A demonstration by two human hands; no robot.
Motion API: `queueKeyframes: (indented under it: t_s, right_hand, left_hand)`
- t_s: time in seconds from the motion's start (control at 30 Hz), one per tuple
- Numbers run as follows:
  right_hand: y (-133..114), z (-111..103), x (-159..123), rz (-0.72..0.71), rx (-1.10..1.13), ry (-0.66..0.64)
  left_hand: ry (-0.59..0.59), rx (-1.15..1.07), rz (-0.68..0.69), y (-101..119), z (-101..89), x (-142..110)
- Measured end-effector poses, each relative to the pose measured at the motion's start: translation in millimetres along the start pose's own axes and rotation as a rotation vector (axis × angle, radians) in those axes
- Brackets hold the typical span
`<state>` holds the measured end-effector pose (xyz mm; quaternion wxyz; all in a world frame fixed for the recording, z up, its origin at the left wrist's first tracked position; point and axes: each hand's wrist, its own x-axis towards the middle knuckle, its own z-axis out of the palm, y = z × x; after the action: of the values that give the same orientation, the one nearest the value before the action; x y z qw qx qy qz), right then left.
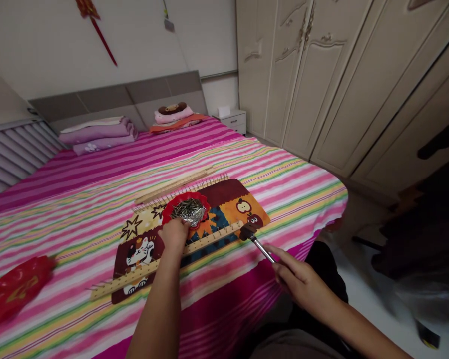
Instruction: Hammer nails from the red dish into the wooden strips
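Note:
My left hand [175,233] reaches to the near rim of a red dish [171,207] heaped with small metal nails [189,210]; its fingers curl down there and their tips are hidden. My right hand [298,278] is closed round the metal handle of a small hammer [255,240], whose dark head rests by the right end of a wooden strip [209,242] studded with a row of nails. The strip lies across a patchwork cloth mat [228,197] with a cat picture, spread on the striped bed [78,199]. A second nailed strip [179,192] runs along the mat's far edge.
Loose wooden slats [172,185] lie beyond the mat. A red plastic bag [13,289] sits at the bed's left. Folded purple bedding [97,133] and pillows are at the headboard. Cream wardrobe doors [322,75] stand on the right, with dark clutter on the floor.

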<state>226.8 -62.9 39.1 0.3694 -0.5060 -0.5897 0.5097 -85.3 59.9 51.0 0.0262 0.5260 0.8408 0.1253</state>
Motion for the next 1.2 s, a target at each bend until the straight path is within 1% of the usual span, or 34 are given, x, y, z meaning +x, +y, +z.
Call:
queueKeyframes:
  t_s: [0.1,0.17,0.23,0.3,0.37,0.43,0.53,0.6,0.67,0.7,0.77,0.83,0.9,1.0,1.1,1.2]
  right_hand:
    - [4,-1,-1,-0.007,-0.002,-0.007]
    - [6,-1,-2,-0.011,-0.012,0.007]
    - [7,-2,-2,-0.009,-0.024,0.026]
    - [7,-2,-2,-0.012,-0.032,0.04]
    - [6,-3,-1,-0.025,-0.039,0.056]
    - [5,-3,-1,-0.037,-0.048,0.063]
    - [4,-3,-1,-0.041,-0.058,0.053]
    - [4,-2,-1,-0.04,-0.057,0.04]
    - [5,-1,-1,-0.038,-0.058,0.038]
    - [5,0,-1,-0.034,-0.059,0.039]
    - [5,0,-1,-0.022,-0.056,0.031]
    - [5,1,-2,-0.007,-0.042,0.02]
    - [5,1,-2,0.001,-0.023,0.016]
    - [6,1,-3,-0.003,-0.019,0.021]
    - [7,1,-4,0.001,-0.022,0.012]
    - [8,1,-5,0.015,-0.025,-0.002]
  left_hand:
    - [-0.032,-0.001,-0.067,9,7.7,10]
    - [-0.051,-0.053,-0.115,13,9.5,15]
    - [-0.068,-0.119,-0.146,12,8.4,18]
    - [-0.078,-0.176,-0.141,7,5.8,19]
    - [-0.099,-0.276,-0.111,0,3.3,17]
    - [-0.111,-0.43,-0.081,-7,1.6,14]
    - [-0.07,-0.711,-0.066,-12,-1.1,8]
    - [-0.03,-0.881,-0.073,-12,-4.7,2]
    - [-0.026,-0.993,-0.078,-9,-10.1,-5]
    - [-0.044,-1.036,-0.084,-8,-13.3,-10]
    - [-0.121,-1.11,-0.105,-4,-20.0,-20]
    - [-0.211,-1.153,-0.125,-1,-25.4,-33]
    - [-0.264,-1.183,-0.125,2,-27.8,-46]
    - [-0.283,-1.208,-0.133,5,-22.8,-63]
    - [-0.264,-1.217,-0.16,7,-9.2,-74]
    - [-0.219,-1.225,-0.166,7,6.0,-82]
